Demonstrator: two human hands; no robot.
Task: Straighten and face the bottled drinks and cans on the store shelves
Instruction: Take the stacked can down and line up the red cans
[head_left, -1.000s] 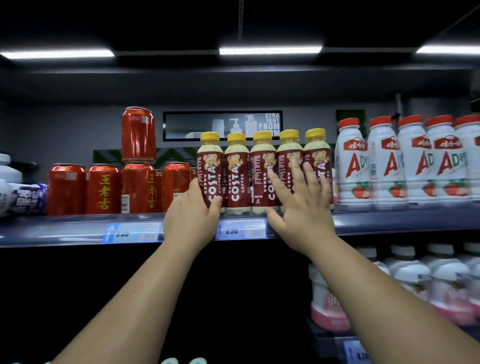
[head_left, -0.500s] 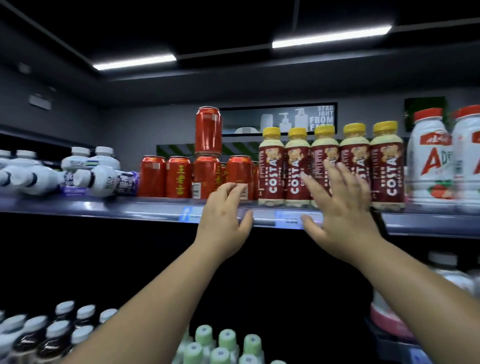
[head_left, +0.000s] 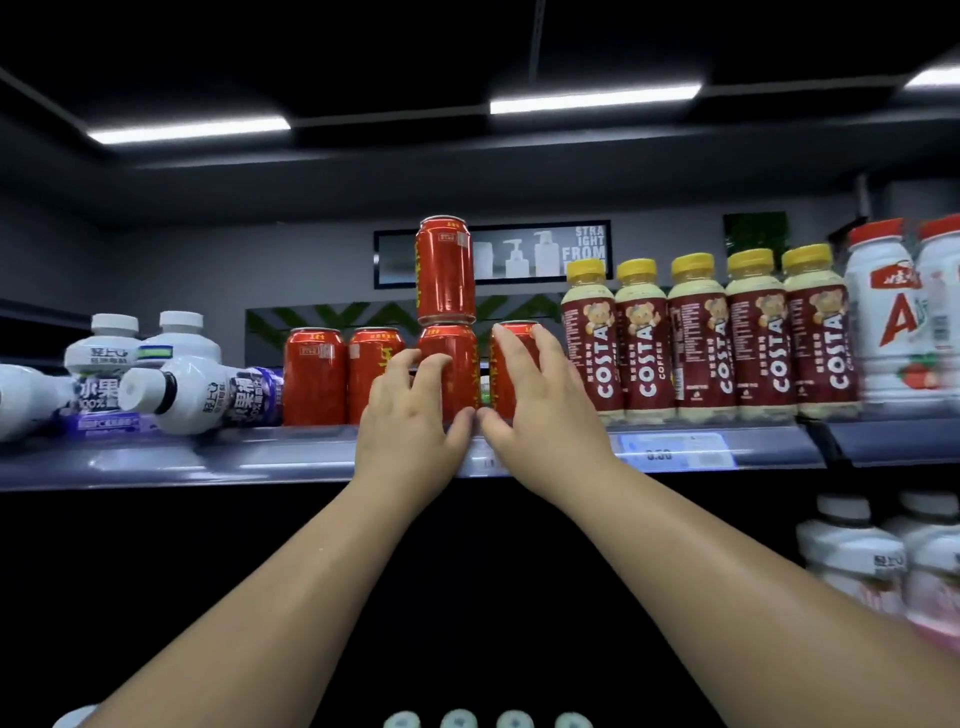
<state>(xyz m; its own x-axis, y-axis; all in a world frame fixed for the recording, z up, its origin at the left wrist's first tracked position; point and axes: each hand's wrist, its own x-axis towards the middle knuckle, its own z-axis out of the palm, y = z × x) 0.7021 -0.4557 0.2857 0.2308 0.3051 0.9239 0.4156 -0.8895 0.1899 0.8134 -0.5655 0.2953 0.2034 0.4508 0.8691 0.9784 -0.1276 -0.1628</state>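
Counted on the upper shelf (head_left: 218, 457): five red cans (head_left: 313, 376), one of them stacked atop another; five yellow-capped Costa coffee bottles (head_left: 698, 338), upright in a row; two white bottles with red caps (head_left: 883, 322) at far right; at least two white bottles lying toppled (head_left: 202, 395) at left.

So on the shelf (head_left: 270, 457), four cans stand in a row near the middle of the front edge, with a stacked can (head_left: 445, 270) on top of the third can (head_left: 451, 371) from the left. Costa bottles (head_left: 706, 338) line up right of them, then the AD bottles (head_left: 893, 322) toward the right end. Left of the cans, a tipped bottle (head_left: 202, 392) lies on its side in front of upright ones.
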